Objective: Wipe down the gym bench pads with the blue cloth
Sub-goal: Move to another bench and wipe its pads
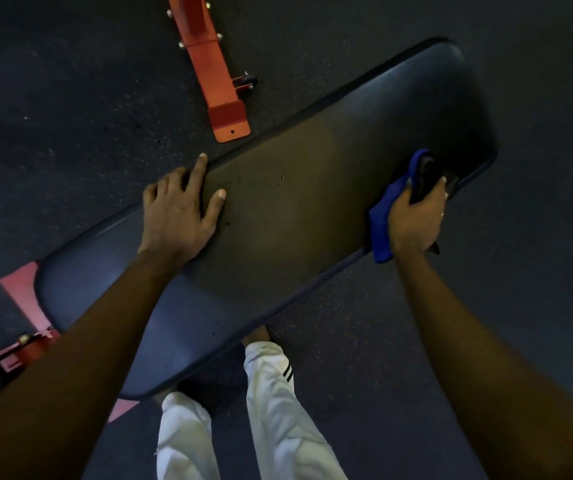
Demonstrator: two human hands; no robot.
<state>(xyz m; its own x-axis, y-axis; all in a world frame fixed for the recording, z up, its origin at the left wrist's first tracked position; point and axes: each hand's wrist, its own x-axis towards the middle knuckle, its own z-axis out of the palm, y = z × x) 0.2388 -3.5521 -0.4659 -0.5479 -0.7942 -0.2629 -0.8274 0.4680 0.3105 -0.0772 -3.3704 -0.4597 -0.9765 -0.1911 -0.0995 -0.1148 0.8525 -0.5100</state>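
Note:
A long dark bench pad [288,202] runs diagonally from lower left to upper right. My left hand [177,213] lies flat on its far edge near the middle, fingers spread. At the pad's near edge toward the right end, my right hand [416,220] grips the blue cloth [383,223] together with a dark object whose shape I cannot make out. The cloth bunches out from under the palm and over the fingers, touching the pad.
An orange metal frame foot [216,81] with a small wheel lies on the dark rubber floor [70,98] beyond the pad. More red frame [25,306] shows under the pad's left end. My white trouser legs [278,410] stand close to the near edge.

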